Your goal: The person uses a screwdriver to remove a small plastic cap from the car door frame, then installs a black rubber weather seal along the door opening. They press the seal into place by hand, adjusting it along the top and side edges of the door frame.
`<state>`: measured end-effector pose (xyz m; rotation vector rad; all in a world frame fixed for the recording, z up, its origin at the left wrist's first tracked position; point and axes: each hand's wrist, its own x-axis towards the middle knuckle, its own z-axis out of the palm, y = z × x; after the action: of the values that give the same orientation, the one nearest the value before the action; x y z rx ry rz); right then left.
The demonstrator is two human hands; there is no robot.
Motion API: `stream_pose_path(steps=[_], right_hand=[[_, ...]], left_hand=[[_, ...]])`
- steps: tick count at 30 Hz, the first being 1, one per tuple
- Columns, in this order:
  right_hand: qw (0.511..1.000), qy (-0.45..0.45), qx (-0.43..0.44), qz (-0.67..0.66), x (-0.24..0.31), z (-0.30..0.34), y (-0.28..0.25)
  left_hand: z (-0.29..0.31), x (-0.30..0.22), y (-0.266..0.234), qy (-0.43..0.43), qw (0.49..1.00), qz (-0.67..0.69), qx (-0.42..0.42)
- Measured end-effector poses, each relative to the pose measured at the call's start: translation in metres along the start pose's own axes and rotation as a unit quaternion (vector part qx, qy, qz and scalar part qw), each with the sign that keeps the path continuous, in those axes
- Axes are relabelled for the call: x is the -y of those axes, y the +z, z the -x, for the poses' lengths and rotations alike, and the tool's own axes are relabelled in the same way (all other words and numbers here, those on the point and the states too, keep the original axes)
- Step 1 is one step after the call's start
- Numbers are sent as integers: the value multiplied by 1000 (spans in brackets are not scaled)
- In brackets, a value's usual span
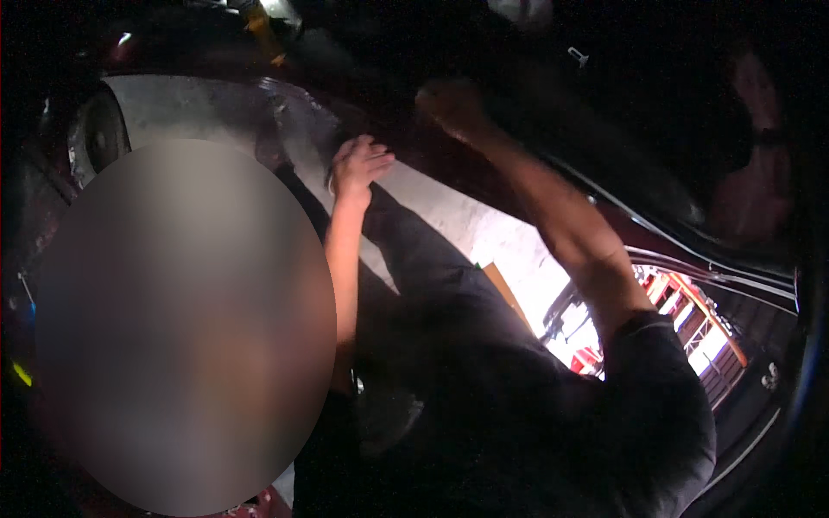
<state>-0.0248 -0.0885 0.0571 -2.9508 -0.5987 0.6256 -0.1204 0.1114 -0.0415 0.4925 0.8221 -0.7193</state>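
Observation:
My left hand [356, 171] is raised on a bare forearm near the lower edge of a dark red vehicle panel [406, 155]. Its fingers are apart and slightly bent, and I see nothing held in them. Whether the fingertips touch the panel, I cannot tell. Farther right and higher, my right hand [451, 105] is closed against the dark vehicle body. Deep shadow hides its fingertips and whatever they may grip. A short dark sleeve [643, 332] covers that upper arm.
A large blurred oval hides the left side. Beyond it, a dark round wheel-like shape [99, 129] stands over pale floor [181, 99]. A yellow object [263, 33] hangs at the top; a small white clip-like piece [578, 58] sits upper right. Orange shelving [721, 324] shows through an opening.

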Motion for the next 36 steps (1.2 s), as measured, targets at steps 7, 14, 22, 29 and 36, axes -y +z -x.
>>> stream_pose_path(steps=[7,14,22,29,36], right_hand=[[977,-127,-129,-113,26,-116,26],[946,137,38,-293,19,-107,33],[976,184,12,-115,-6,-4,-34],[988,130,36,-72,46,4,-122],[985,-56,43,160,-34,138,-182]], left_hand=[[29,50,-146,114,915,-342,-183],[64,49,-153,147,897,-381,-166],[43,23,-124,152,877,-436,-130],[14,-32,53,327,788,-522,17],[12,23,182,562,648,-501,111]])
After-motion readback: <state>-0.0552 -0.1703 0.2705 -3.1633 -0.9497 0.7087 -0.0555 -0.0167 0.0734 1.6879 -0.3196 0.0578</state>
